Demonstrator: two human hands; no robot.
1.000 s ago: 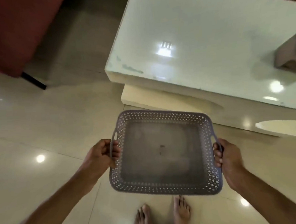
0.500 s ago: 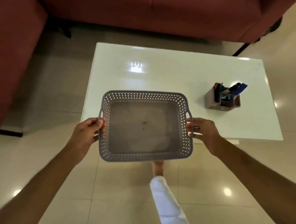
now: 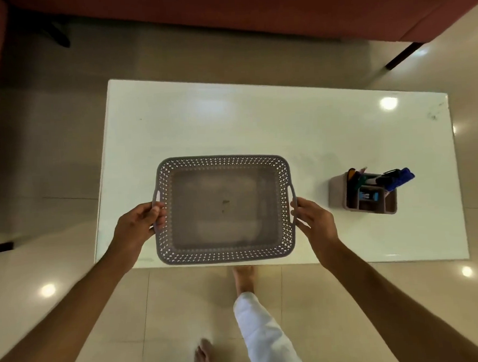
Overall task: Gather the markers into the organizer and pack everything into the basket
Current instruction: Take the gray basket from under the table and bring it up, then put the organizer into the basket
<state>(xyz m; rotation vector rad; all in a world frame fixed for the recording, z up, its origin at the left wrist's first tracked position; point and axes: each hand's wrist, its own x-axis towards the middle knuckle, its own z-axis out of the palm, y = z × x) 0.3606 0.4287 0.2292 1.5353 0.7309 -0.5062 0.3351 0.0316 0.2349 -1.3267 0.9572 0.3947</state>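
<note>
Both hands (image 3: 134, 229) (image 3: 316, 221) grip basket (image 3: 222, 162) over table (image 3: 256, 118) — organizer (image 3: 336, 194) right

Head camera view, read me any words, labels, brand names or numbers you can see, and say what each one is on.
No text can be read.
basket: no label; only a dark smudge on its floor.
organizer: no lettering shows.
markers: any print too small and blurred to read.
table: glare and faint scuffs, no writing.
left hand and right hand hold the basket's sides.
</note>
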